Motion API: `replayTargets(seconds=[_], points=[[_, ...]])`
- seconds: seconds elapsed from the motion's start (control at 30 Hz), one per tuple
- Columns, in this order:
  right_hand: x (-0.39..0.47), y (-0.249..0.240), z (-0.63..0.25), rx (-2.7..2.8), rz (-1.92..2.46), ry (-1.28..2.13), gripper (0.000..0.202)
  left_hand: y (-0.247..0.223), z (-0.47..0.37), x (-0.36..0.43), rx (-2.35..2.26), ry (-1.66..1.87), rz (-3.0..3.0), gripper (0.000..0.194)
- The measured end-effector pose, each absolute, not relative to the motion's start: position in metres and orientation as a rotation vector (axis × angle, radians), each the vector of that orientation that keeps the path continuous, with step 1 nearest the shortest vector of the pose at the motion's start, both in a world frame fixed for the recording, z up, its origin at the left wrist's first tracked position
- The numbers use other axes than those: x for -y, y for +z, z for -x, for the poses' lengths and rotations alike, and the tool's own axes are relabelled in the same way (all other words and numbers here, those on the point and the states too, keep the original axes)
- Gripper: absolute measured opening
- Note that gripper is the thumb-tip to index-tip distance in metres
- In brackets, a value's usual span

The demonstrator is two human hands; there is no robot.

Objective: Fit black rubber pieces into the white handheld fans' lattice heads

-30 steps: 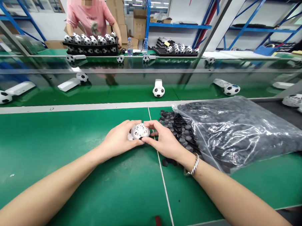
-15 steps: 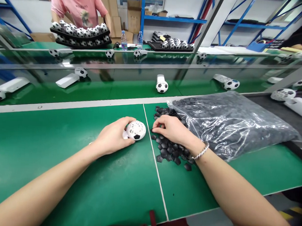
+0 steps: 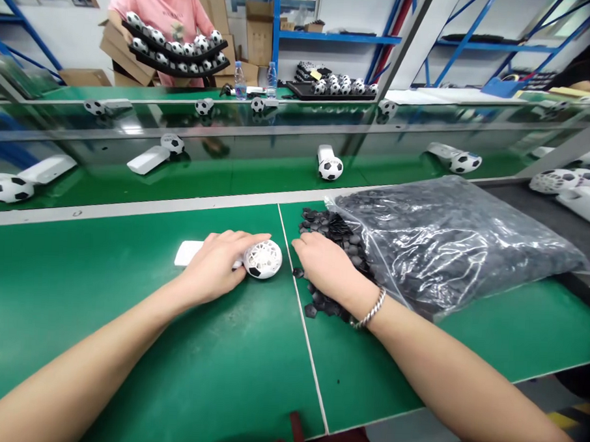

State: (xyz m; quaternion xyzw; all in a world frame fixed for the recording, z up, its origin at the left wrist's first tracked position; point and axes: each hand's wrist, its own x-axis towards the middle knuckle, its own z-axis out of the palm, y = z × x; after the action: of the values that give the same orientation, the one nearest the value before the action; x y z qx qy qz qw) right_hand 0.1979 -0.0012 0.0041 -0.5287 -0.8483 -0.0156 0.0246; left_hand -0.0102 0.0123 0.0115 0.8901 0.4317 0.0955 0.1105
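Note:
My left hand (image 3: 218,264) is closed around the neck of a white device with a soccer-ball head (image 3: 263,259). The ball has an open lattice on top and a black patch low on its near side. Its flat white handle (image 3: 187,252) sticks out on the far side of my hand, lying on the green table. My right hand (image 3: 322,261) is over a pile of black pentagon pieces (image 3: 338,229), fingers bent and pressed together near the white line. Whatever its fingertips hold is hidden. One loose piece (image 3: 298,272) lies just below them.
A clear plastic bag (image 3: 460,248) full of black pieces lies on the right. Beyond the table edge, a green conveyor (image 3: 248,167) carries several ball-headed devices. Across it, a person in a pink shirt (image 3: 181,11) holds stacked black trays (image 3: 178,56) of soccer balls.
My left hand has shifted slightly left on the device, and its handle now shows. My right hand has turned palm down. Across the conveyor, the person has raised the trays; devices on the belt moved right.

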Motion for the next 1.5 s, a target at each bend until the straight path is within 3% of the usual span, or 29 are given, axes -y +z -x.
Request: replayTargets(seconds=[0.2, 0.4, 0.6, 1.07, 1.5], points=[[0.003, 0.016, -0.203, 2.22, 1.281, 0.611, 0.01, 0.011, 0.014, -0.017, -1.257, 0.318, -2.67, 0.063], [0.01, 0.013, -0.191, 2.052, 1.1, 0.909, 0.005, 0.015, 0.011, -0.013, -1.245, 0.282, -2.567, 0.063], [0.008, 0.004, -0.186, 2.029, 1.07, 0.842, 0.004, 0.009, 0.006, -0.009, -1.344, 0.426, -2.491, 0.063], [0.001, -0.003, -0.184, 1.77, 1.082, 1.231, 0.009, 0.009, 0.003, -0.009, -1.331, 0.48, -2.483, 0.056], [0.0, -0.003, -0.186, 1.86, 1.039, 1.094, 0.01, 0.008, 0.005, -0.008, -1.309, 0.492, -2.499, 0.056]])
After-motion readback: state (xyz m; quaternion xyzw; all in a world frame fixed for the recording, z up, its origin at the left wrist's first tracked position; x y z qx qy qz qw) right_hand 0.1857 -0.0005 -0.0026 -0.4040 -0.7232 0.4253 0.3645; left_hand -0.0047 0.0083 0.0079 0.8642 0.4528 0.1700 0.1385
